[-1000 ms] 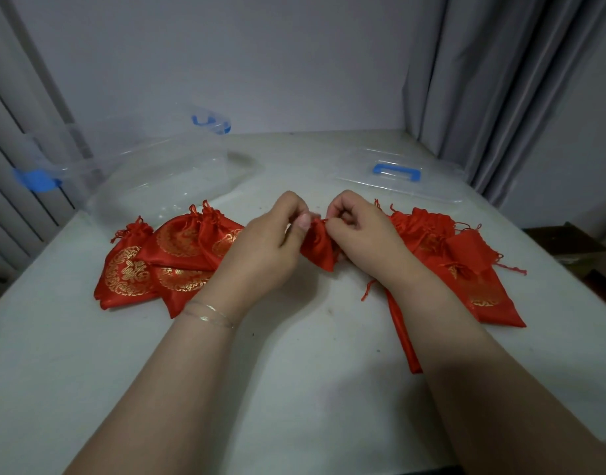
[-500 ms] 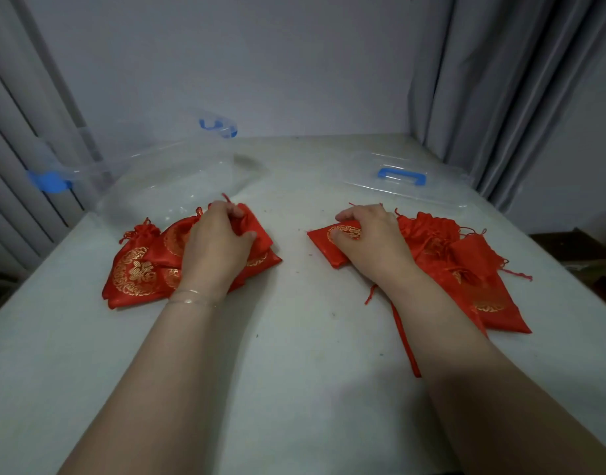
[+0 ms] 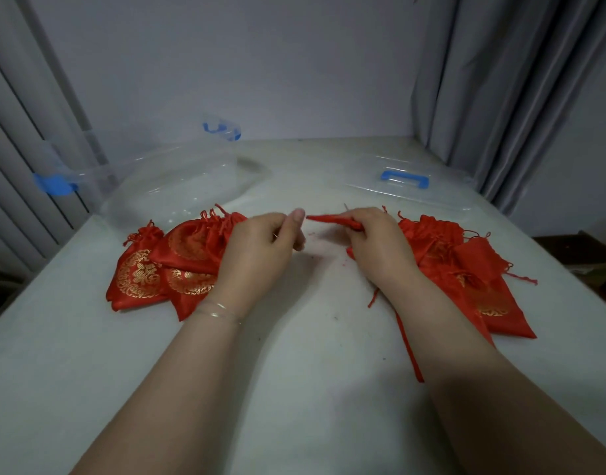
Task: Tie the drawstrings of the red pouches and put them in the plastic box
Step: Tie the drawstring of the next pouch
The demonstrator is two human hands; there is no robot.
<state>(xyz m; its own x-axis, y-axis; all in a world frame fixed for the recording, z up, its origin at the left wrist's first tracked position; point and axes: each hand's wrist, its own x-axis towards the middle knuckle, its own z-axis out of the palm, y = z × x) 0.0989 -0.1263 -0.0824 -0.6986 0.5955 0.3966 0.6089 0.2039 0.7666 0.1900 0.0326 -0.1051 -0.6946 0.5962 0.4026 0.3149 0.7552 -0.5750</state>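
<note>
— Where's the pouch [image 3: 332, 220]?
— Pinched in your right hand [image 3: 380, 245], lying flat, tip pointing left at your left hand [image 3: 260, 248], just beside it, fingers curled, seemingly empty.

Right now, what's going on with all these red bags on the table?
A person is tying red drawstring pouches. The right hand holds one red pouch lifted off the table; the left hand, fingers curled, is beside it. A tied pile lies left, an untied pile right. The clear plastic box behind looks empty.
</note>
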